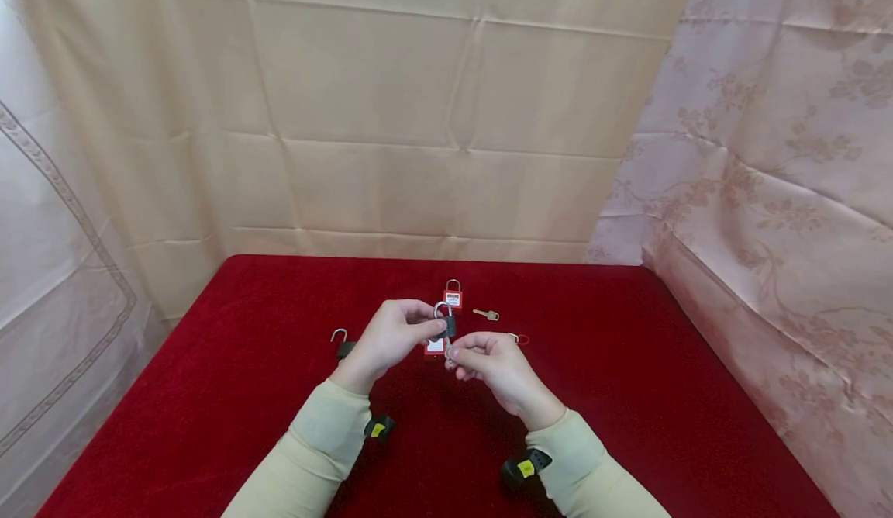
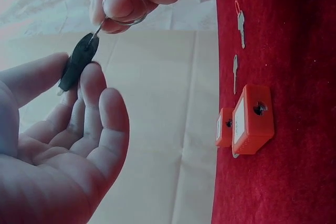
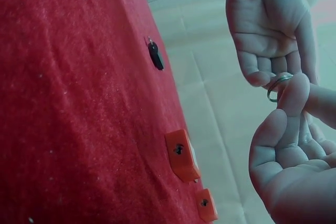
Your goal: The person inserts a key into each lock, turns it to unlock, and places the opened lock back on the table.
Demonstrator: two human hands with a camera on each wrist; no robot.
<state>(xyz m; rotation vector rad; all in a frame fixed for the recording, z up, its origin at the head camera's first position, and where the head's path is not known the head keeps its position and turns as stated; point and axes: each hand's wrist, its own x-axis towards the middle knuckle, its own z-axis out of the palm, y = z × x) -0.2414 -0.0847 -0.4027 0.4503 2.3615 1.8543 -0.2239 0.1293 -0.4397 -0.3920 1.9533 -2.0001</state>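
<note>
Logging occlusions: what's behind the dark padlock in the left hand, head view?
A farther red padlock is mostly visible. A nearer red padlock shows its lower body; the dark padlock and left hand cover its upper part.

Two hands work mid-frame in the head view, one left hand [image 1: 391, 340] and one right hand [image 1: 498, 367]. Black padlocks number two: a raised padlock [image 1: 444, 326] at centre, a lower-left padlock [image 1: 345, 350]. Red padlocks also number two: a farther one [image 1: 453, 298] and a nearer one [image 1: 433, 354], both central. Two keys lie right of centre: a plain key [image 1: 487, 315] and a red-looped key [image 2: 241, 24]. One metal ring [image 2: 145, 2] shows at upper left of the left wrist view.
</note>
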